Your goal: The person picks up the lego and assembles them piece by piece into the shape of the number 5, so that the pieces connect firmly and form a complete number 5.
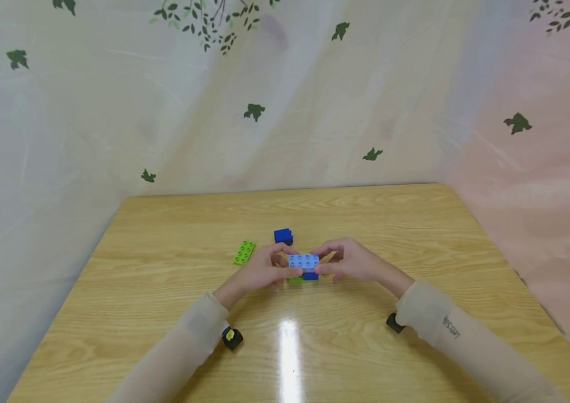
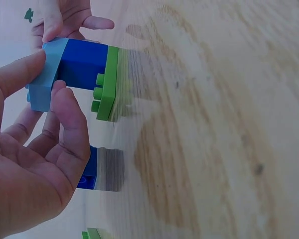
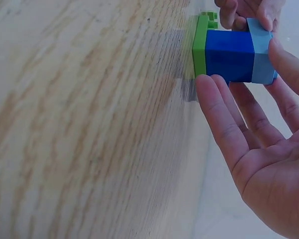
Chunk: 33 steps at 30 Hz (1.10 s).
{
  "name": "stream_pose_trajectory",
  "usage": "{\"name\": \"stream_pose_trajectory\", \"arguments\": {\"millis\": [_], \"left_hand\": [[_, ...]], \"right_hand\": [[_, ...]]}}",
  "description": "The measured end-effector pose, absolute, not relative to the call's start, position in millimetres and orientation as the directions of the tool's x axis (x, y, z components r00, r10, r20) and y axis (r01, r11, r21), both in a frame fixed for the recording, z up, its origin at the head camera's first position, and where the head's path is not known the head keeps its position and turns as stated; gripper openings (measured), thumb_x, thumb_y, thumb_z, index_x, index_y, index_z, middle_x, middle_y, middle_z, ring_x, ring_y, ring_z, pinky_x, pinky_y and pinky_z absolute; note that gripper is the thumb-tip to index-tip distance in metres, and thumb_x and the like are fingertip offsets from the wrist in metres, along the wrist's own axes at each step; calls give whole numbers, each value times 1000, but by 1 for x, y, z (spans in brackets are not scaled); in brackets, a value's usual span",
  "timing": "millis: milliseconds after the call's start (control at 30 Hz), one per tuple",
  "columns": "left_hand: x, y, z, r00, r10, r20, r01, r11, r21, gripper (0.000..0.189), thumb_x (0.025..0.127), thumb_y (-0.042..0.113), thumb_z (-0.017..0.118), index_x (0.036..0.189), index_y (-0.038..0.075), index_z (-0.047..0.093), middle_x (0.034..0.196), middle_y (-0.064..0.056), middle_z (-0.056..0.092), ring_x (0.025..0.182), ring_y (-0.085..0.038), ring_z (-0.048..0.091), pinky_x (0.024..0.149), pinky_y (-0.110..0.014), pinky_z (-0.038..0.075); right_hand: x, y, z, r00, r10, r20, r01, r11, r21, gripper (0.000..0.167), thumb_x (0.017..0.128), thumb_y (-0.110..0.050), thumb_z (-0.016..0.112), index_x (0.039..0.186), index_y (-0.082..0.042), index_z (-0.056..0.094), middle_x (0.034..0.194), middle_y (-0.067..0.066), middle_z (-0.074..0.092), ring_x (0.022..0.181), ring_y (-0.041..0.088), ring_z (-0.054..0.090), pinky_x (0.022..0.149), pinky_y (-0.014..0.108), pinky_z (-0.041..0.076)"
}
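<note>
At the middle of the table is a small stack of building bricks. A flat green brick [image 1: 296, 279] lies at the bottom, a dark blue brick [image 3: 229, 56] stands on its right part, and a light blue brick [image 1: 304, 260] is on top, overhanging to the left. My left hand [image 1: 263, 267] pinches the left end of the light blue brick between thumb and fingers, over bare green studs. At the right end, my right hand [image 1: 349, 259] holds the same brick, thumb in front; its other fingers reach beside the dark blue one in the right wrist view.
Behind the stack lies another dark blue brick [image 1: 282, 235] on its side. A second flat green brick [image 1: 244, 252] rests beyond my left hand. The wooden table [image 1: 174, 229] meets a patterned cloth [image 1: 305, 140] at its back edge.
</note>
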<state>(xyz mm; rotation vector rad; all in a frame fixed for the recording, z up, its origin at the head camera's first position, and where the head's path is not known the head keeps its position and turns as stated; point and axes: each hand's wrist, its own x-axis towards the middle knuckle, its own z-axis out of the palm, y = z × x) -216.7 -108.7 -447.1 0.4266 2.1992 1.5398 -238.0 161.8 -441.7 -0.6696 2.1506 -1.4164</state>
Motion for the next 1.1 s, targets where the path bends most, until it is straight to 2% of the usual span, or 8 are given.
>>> {"name": "stream_pose_trajectory", "arguments": {"millis": [133, 267, 400, 567, 667, 767, 933, 1100], "left_hand": [[-218, -110, -448, -854, 497, -156, 30, 347, 937, 45, 89, 31, 81, 127, 16, 62, 91, -11, 67, 62, -23, 60, 54, -30, 54], [-224, -114, -446, -814, 563, -139, 83, 351, 933, 46, 90, 22, 81, 129, 12, 60, 96, -10, 67, 68, -22, 62, 57, -32, 55], [-230, -117, -439, -764, 630, -136, 125, 352, 927, 52, 89, 12, 80, 134, 5, 55, 104, -12, 67, 77, -25, 66, 65, -39, 58], [-236, -120, -427, -729, 668, -148, 180, 395, 901, 59, 89, 14, 80, 138, 0, 51, 113, -13, 64, 95, -28, 66, 80, -41, 58], [-239, -123, -423, -738, 662, -132, 221, 421, 880, 63, 86, 17, 83, 139, -1, 52, 126, -15, 60, 110, -30, 60, 92, -41, 53], [-243, -126, -420, -764, 635, -112, 226, 427, 876, 66, 85, 21, 84, 140, 0, 53, 137, -17, 54, 117, -34, 55, 98, -43, 49], [-249, -128, -419, -832, 544, -107, 166, 428, 889, 63, 89, 31, 81, 141, 7, 54, 139, -14, 55, 113, -32, 59, 90, -46, 53], [-253, -127, -421, -886, 457, -84, 122, 403, 907, 55, 94, 27, 76, 142, 14, 54, 145, -13, 51, 109, -29, 61, 87, -53, 55]], "right_hand": [[-239, 162, -442, -768, -629, -125, -145, 359, -922, 38, 92, -27, 79, 124, -9, 70, 112, 10, 67, 85, 37, 70, 68, 47, 61], [-239, 162, -442, -767, -630, -124, -151, 366, -918, 38, 91, -27, 79, 124, -10, 70, 111, 10, 67, 84, 36, 70, 67, 48, 61], [-238, 163, -441, -765, -632, -123, -151, 362, -920, 38, 91, -25, 79, 124, -8, 70, 111, 11, 67, 85, 36, 70, 66, 48, 61], [-237, 162, -440, -767, -631, -117, -161, 366, -916, 39, 92, -24, 79, 125, -6, 69, 112, 12, 67, 84, 36, 69, 66, 47, 61], [-237, 161, -440, -768, -631, -112, -171, 369, -914, 39, 92, -25, 79, 125, -7, 69, 112, 12, 68, 84, 35, 69, 65, 46, 61], [-237, 161, -441, -767, -633, -106, -178, 369, -912, 39, 92, -25, 79, 125, -7, 70, 112, 11, 68, 84, 35, 70, 65, 46, 61], [-236, 161, -440, -769, -629, -120, -163, 373, -914, 39, 92, -25, 79, 126, -8, 69, 113, 12, 67, 86, 37, 69, 66, 47, 61], [-236, 162, -438, -776, -613, -145, -140, 393, -909, 42, 91, -28, 80, 127, -10, 69, 114, 11, 67, 88, 36, 68, 69, 47, 61]]}}
